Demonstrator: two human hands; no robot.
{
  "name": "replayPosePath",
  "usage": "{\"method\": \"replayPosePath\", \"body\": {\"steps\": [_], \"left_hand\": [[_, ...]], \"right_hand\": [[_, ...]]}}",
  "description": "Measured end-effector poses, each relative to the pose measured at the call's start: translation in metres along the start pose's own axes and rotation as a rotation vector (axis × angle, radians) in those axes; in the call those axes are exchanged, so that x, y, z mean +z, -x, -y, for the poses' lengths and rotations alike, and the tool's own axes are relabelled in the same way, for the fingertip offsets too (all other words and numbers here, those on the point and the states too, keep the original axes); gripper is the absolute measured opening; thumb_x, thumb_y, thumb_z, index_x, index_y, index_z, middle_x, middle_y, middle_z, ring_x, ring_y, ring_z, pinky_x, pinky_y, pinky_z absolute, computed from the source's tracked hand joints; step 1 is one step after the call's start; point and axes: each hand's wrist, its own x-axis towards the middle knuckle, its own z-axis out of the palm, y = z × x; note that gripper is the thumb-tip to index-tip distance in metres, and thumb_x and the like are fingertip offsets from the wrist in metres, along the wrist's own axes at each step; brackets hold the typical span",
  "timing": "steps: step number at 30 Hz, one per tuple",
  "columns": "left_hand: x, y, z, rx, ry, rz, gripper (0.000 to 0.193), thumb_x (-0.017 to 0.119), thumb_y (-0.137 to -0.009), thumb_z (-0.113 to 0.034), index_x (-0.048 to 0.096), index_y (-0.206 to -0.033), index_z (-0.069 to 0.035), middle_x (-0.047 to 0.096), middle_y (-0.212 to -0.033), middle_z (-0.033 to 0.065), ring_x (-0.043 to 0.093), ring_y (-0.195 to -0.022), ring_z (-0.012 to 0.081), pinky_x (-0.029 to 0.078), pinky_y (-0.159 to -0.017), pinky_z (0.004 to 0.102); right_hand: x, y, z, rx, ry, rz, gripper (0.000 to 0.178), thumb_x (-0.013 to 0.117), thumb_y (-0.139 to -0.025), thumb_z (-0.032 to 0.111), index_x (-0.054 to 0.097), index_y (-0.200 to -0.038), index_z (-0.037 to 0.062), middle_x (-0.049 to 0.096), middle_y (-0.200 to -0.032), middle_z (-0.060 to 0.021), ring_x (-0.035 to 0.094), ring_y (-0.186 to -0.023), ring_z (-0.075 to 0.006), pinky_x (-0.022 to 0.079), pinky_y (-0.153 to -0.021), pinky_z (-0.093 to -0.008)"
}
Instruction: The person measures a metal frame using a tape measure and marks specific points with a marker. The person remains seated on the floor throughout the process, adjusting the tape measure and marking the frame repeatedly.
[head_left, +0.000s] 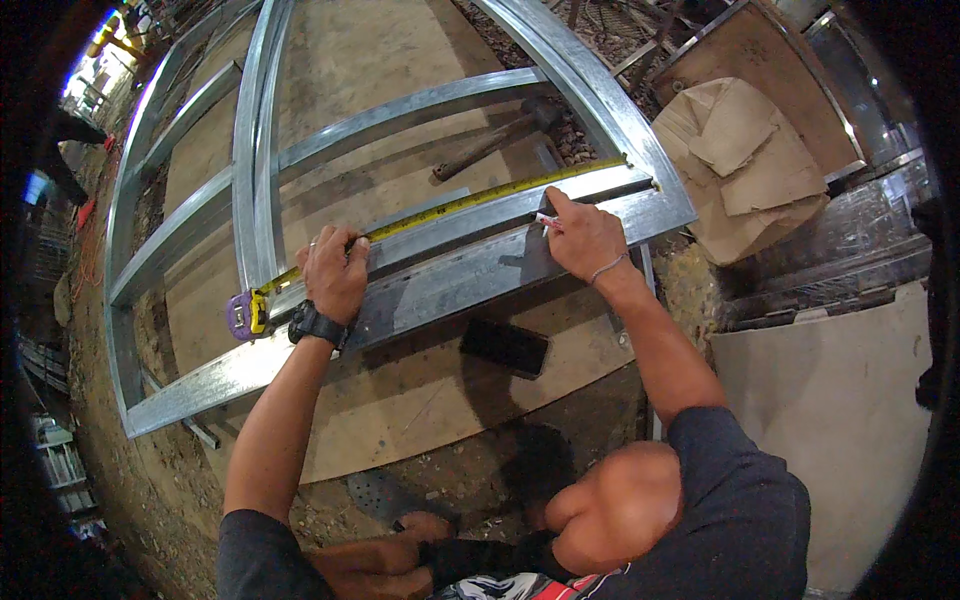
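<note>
A yellow tape measure blade [480, 200] is drawn out along a galvanized metal bar [425, 238]. Its purple and yellow case [245, 314] rests at the left end, beside my left wrist. My left hand [334, 272], with a black watch at the wrist, has its fingers bent over the blade and bar, holding them together. In my right hand [588, 238] is a thin white and red marker [547, 220], pinched near the tape's far end. That hand leans on a second, wider metal bar [450, 285], which lies alongside the first.
The bars belong to a large metal frame [400, 115] over a brown board. A hammer [490, 145] lies inside it. A black phone [505, 347] sits on the board near me. Crumpled brown cardboard [740, 160] and metal-edged panels [770, 75] stand at the right.
</note>
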Motion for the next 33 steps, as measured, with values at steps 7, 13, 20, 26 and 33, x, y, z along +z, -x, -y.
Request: {"method": "replayPosePath", "body": {"steps": [7, 13, 20, 26, 33], "left_hand": [[0.002, 0.000, 0.003, -0.014, 0.001, 0.006, 0.013, 0.071, -0.098, -0.023, 0.072, -0.099, -0.010, 0.066, -0.095, 0.0096, 0.065, -0.101, 0.0330, 0.039, -0.094, 0.0460], [0.005, 0.000, 0.007, 0.013, -0.006, -0.018, 0.014, 0.071, -0.097, -0.024, 0.072, -0.099, -0.010, 0.067, -0.096, 0.0093, 0.065, -0.102, 0.0331, 0.039, -0.093, 0.0465], [0.003, 0.000, 0.004, -0.013, 0.012, -0.003, 0.013, 0.071, -0.097, -0.024, 0.073, -0.097, -0.011, 0.068, -0.097, 0.0094, 0.066, -0.102, 0.0333, 0.039, -0.092, 0.0470], [0.003, 0.000, 0.002, -0.007, 0.021, -0.014, 0.012, 0.071, -0.097, -0.022, 0.073, -0.097, -0.010, 0.068, -0.098, 0.0098, 0.066, -0.102, 0.0340, 0.041, -0.093, 0.0475], [0.003, 0.001, 0.005, 0.006, -0.011, 0.000, 0.017, 0.069, -0.100, -0.026, 0.071, -0.100, -0.009, 0.063, -0.093, 0.0093, 0.063, -0.095, 0.0316, 0.038, -0.094, 0.0457]], "right_hand": [[0.001, 0.000, 0.000, -0.005, -0.007, -0.004, 0.041, 0.068, -0.093, 0.023, 0.063, -0.133, 0.0150, 0.075, -0.085, -0.0246, 0.075, -0.083, -0.0486, 0.059, -0.077, -0.0609], [-0.002, -0.001, 0.003, 0.027, 0.044, 0.040, 0.040, 0.069, -0.094, 0.023, 0.063, -0.132, 0.0151, 0.076, -0.086, -0.0243, 0.075, -0.083, -0.0480, 0.059, -0.077, -0.0616], [0.000, 0.003, 0.010, -0.027, -0.025, -0.025, 0.046, 0.070, -0.093, 0.022, 0.062, -0.138, 0.0125, 0.077, -0.092, -0.0226, 0.076, -0.084, -0.0462, 0.060, -0.076, -0.0593], [0.006, 0.009, 0.038, -0.214, -0.144, -0.090, 0.061, 0.074, -0.092, 0.023, 0.057, -0.148, 0.0083, 0.077, -0.097, -0.0200, 0.076, -0.083, -0.0439, 0.062, -0.075, -0.0553], [0.022, 0.009, 0.042, -0.229, -0.074, -0.015, 0.059, 0.072, -0.092, 0.022, 0.055, -0.146, 0.0089, 0.077, -0.095, -0.0205, 0.077, -0.083, -0.0438, 0.062, -0.073, -0.0555]]}}
